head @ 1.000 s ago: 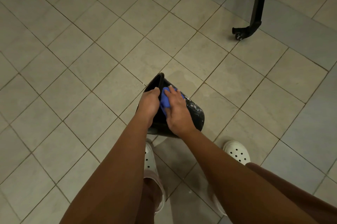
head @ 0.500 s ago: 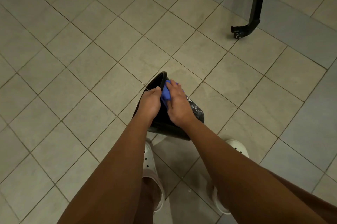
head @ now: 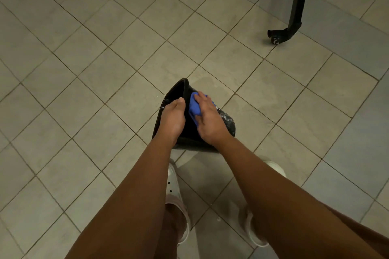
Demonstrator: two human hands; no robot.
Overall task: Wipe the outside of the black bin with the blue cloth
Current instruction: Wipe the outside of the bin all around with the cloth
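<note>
The black bin [head: 226, 120] lies tipped on the tiled floor, its mouth to the left and its speckled bottom to the right. My left hand [head: 172, 117] grips the rim at the mouth, fingers curled over the edge. My right hand [head: 207, 118] presses the bunched blue cloth [head: 194, 106] against the bin's outer wall just right of the rim. Most of the cloth is hidden under my palm and fingers.
A black metal leg with a caster wheel [head: 283, 34] stands at the upper right. My feet in white clogs [head: 173, 187] stand on the floor right behind the bin. Beige floor tiles [head: 84, 69] surround the bin.
My right hand slid the cloth up along the bin's wall toward the rim, then a little back. The left hand kept its hold on the rim.
</note>
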